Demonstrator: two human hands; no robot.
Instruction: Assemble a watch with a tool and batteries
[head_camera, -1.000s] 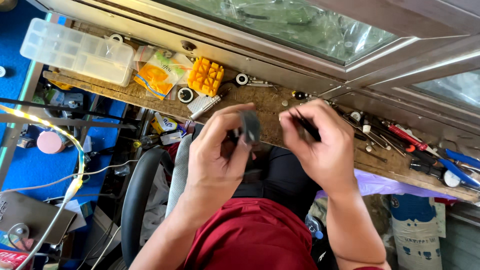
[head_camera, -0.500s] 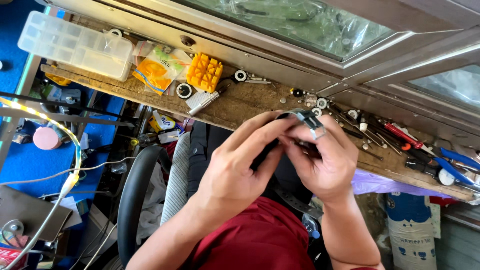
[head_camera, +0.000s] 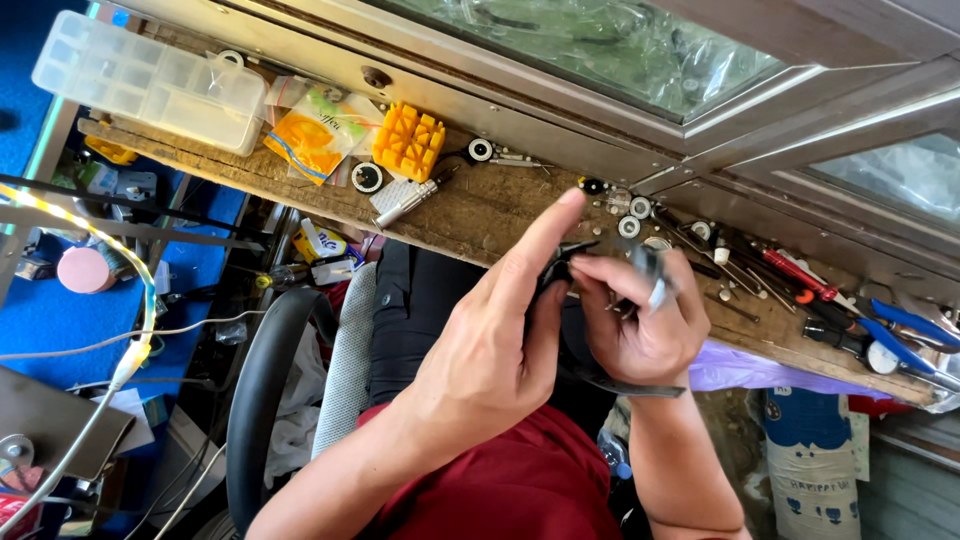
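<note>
1. Head view: left hand (head_camera: 490, 350) and right hand (head_camera: 645, 325) pinch 1 small black part (head_camera: 556, 268) between fingertips, above the bench (head_camera: 470, 215) edge.
2. Raised close, likely for a steadier look; tools (head_camera: 800, 280) lie right.

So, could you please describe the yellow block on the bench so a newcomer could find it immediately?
Start at the worn wooden bench under the window. At its left end lies a clear plastic compartment box, then an orange packet. Just right of that packet sits the yellow block, the only piece with a raised grid pattern.
</note>
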